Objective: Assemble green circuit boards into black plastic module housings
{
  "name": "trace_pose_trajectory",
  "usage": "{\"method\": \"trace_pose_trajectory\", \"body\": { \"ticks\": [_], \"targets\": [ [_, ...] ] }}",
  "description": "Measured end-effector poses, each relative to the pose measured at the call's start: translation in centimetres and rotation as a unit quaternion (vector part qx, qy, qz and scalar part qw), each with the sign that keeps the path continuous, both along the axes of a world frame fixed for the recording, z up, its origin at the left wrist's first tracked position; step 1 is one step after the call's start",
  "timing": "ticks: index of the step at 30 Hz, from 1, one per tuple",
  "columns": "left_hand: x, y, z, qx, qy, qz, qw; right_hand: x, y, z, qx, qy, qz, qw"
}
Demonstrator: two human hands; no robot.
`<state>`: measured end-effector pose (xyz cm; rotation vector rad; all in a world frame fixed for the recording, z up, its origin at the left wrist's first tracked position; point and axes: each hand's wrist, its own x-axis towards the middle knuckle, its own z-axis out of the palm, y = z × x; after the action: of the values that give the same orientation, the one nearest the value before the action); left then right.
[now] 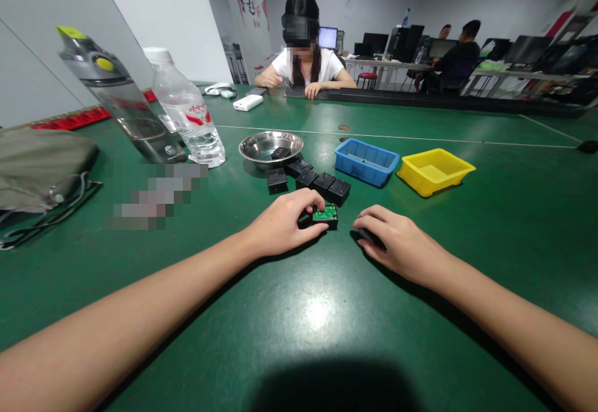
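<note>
My left hand [289, 222] grips a small black box with a green circuit board [326, 213] showing on its top, resting on the table. Its thumb lies along the near side and the fingers curl over the far left edge. To the right, my right hand [399, 237] is closed around a flat black piece [372, 238], mostly hidden under the fingers, so its kind is unclear. Just beyond my left hand, several black boxes [338, 191] stand in a row. Another black box [277, 180] sits apart on their left.
Behind the boxes is a steel bowl [250, 155] with a black box in it. A blue tray [359, 171] and a yellow tray [434, 178] stand right of it. Two bottles [199, 122] and a cloth bag [42, 162] are left. A person [303, 57] sits opposite.
</note>
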<state>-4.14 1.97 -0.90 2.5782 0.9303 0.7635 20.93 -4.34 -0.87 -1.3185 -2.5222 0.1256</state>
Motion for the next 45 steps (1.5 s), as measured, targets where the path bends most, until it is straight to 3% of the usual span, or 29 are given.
{"method": "trace_pose_trajectory", "body": {
  "ticks": [3,7,13,22,29,31,33,35,38,41,45],
  "targets": [
    [0.0,0.0,-0.1,-0.001,0.000,0.003,1.000,-0.2,-0.3,0.4,0.012,-0.008,0.026,1.000],
    [0.1,0.0,-0.1,-0.006,0.002,0.007,1.000,-0.2,-0.5,0.9,0.012,-0.045,-0.006,0.999],
    [0.0,0.0,-0.1,-0.007,0.002,0.007,1.000,0.0,-0.2,0.6,-0.005,-0.045,0.015,0.999],
    [0.1,0.0,-0.1,-0.012,0.001,0.004,1.000,0.1,0.2,0.3,0.039,-0.055,0.013,0.998],
    [0.1,-0.1,0.1,-0.018,0.003,0.009,1.000,0.5,1.3,0.1,0.027,-0.086,-0.046,0.995],
    [0.1,-0.1,0.1,-0.019,0.002,0.011,1.000,0.3,1.3,0.0,0.007,-0.041,-0.039,0.998],
    [0.1,-0.1,0.1,-0.018,0.001,0.012,1.000,0.0,1.1,-0.2,-0.032,0.070,-0.023,0.997],
    [0.1,-0.1,0.1,-0.016,0.003,0.010,1.000,-0.4,0.8,-0.6,-0.108,0.213,-0.024,0.971],
    [0.1,-0.1,0.1,-0.014,0.005,0.002,1.000,-1.1,0.4,-1.0,-0.234,0.403,-0.043,0.884],
    [0.0,-0.3,0.1,-0.013,0.015,-0.015,1.000,-1.6,0.2,-0.9,-0.275,0.507,-0.050,0.815],
    [0.2,-0.8,0.2,-0.018,0.029,-0.041,0.999,-1.7,0.0,-0.6,-0.262,0.529,-0.058,0.805]
  ]
}}
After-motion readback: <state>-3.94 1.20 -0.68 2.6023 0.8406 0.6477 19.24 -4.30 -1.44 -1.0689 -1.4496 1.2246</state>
